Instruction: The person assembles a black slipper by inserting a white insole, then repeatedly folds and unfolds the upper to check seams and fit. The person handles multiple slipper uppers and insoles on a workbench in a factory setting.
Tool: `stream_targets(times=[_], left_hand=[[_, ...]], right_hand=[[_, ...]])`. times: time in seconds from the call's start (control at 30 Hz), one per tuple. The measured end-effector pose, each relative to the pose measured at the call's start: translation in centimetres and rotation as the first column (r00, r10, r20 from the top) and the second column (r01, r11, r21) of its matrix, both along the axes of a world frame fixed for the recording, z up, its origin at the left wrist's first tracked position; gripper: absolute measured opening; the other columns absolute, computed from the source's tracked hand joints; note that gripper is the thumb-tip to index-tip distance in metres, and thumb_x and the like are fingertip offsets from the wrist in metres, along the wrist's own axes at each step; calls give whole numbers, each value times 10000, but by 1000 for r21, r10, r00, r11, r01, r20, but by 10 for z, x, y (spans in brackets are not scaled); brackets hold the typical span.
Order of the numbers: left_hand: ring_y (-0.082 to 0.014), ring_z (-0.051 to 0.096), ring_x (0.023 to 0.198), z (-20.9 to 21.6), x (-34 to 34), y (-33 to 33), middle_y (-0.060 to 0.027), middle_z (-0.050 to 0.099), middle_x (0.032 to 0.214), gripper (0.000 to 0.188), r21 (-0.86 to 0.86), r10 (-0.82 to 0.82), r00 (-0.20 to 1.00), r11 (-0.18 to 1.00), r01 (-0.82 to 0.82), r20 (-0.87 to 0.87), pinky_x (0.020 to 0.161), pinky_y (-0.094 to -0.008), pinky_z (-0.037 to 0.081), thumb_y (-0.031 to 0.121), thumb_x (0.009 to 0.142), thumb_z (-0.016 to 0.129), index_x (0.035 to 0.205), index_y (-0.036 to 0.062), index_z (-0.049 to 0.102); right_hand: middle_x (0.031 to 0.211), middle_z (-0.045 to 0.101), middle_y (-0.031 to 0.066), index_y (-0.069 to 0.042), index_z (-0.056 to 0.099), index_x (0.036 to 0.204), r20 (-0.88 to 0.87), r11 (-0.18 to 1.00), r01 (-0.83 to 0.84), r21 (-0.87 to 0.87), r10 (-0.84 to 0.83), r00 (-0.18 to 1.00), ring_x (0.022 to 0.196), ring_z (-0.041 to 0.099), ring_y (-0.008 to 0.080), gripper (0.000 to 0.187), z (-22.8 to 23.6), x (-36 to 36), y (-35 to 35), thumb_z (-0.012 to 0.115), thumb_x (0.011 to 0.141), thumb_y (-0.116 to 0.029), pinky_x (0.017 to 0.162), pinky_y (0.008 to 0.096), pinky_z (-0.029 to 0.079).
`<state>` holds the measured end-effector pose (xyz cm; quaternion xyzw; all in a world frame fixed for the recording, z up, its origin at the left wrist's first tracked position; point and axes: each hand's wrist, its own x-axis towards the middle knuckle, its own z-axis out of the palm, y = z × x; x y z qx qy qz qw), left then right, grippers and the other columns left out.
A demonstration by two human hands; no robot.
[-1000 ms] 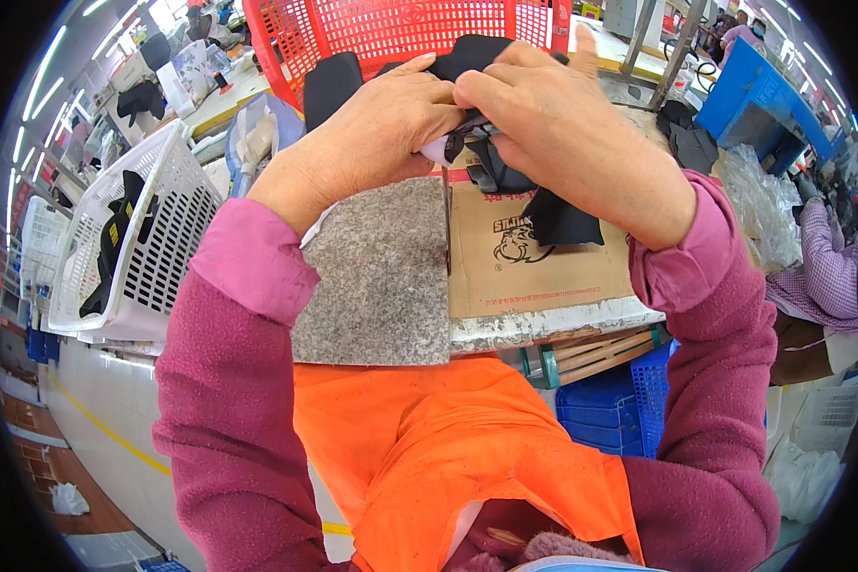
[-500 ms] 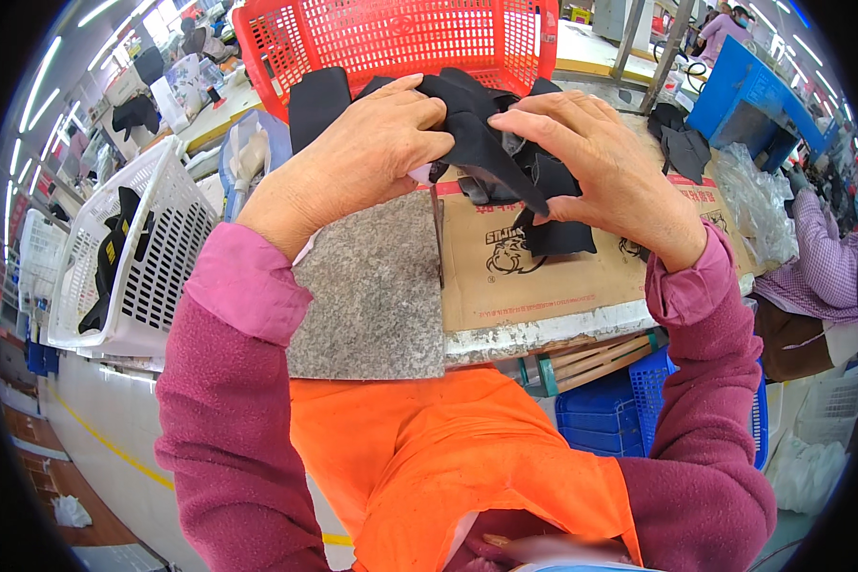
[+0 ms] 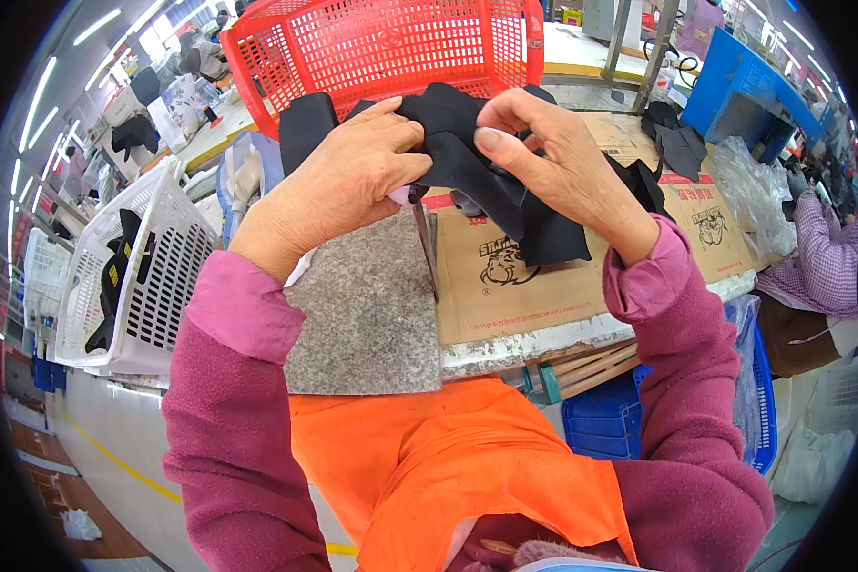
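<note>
Both of my hands are at a black fabric piece above the worktop. My left hand is closed over its left edge, fingers curled and thumb pressed in. A small pale bit shows below that thumb; I cannot make out what it is. At the upper right of the fabric, my right hand is closed with thumb and forefinger together at the edge. More black pieces lie under and behind it on the brown cardboard, partly hidden by my hands. A grey speckled board lies on the left, in front of me.
A red plastic basket stands behind the fabric. To the left is a white basket with black pieces in it. A blue metal box and clear plastic wrap are at the right. Beyond them sits a person in a checked sleeve.
My right hand has moved left and its fingers have closed in at the fabric. The black piece now spreads flatter and hangs lower. My left hand stays on it, slightly lower.
</note>
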<state>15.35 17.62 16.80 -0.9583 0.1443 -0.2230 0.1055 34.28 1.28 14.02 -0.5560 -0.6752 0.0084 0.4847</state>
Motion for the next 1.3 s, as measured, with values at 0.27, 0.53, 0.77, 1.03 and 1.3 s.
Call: stream_targets(times=[0.27, 0.53, 0.77, 1.03, 1.3], left_hand=[[-280, 593, 955, -5, 2, 3, -81, 549, 887, 372, -25, -8, 1000, 1000, 8, 22, 1111, -472, 399, 10, 566, 795, 849, 68, 561], [-333, 619, 955, -52, -7, 10, -110, 602, 960, 424, -213, 88, 968, 976, -37, 235, 1061, -477, 450, 3, 583, 790, 945, 37, 572], [-309, 659, 935, -94, -8, 2, -98, 641, 945, 410, -375, 199, 847, 927, 0, 492, 1017, -522, 456, -5, 621, 738, 987, 71, 570], [-281, 664, 997, -100, -6, -7, -79, 671, 992, 392, -409, 287, 765, 912, -33, 577, 1005, -531, 448, -25, 626, 695, 990, 84, 596], [-322, 626, 1115, -106, -22, -24, -132, 622, 1196, 623, -482, 372, 833, 863, -149, 409, 1022, -514, 446, -37, 614, 683, 1217, 57, 553]], right_hand=[[603, 554, 108, 6, 603, 759, 96, 986, -28, -166, 44, 994, 551, 539, 155, 348, 0, 0, 43, 643, 911, -305, 533, 319, 443], [577, 511, 77, 13, 560, 738, 19, 953, -89, -291, 99, 995, 542, 483, 97, 307, -18, -5, 45, 618, 911, -234, 505, 305, 416], [601, 464, -11, -2, 517, 717, -280, 921, -180, -345, 82, 957, 535, 424, 51, 321, -33, -15, 43, 604, 938, -218, 459, 255, 369], [675, 390, -64, -11, 504, 730, -296, 933, -176, -314, 80, 952, 631, 349, 26, 288, -36, -20, 36, 586, 968, -151, 530, 241, 304], [617, 346, -29, -27, 417, 665, -282, 933, -180, -310, 91, 955, 596, 335, 51, 346, -29, -20, 37, 611, 927, -142, 513, 264, 316]])
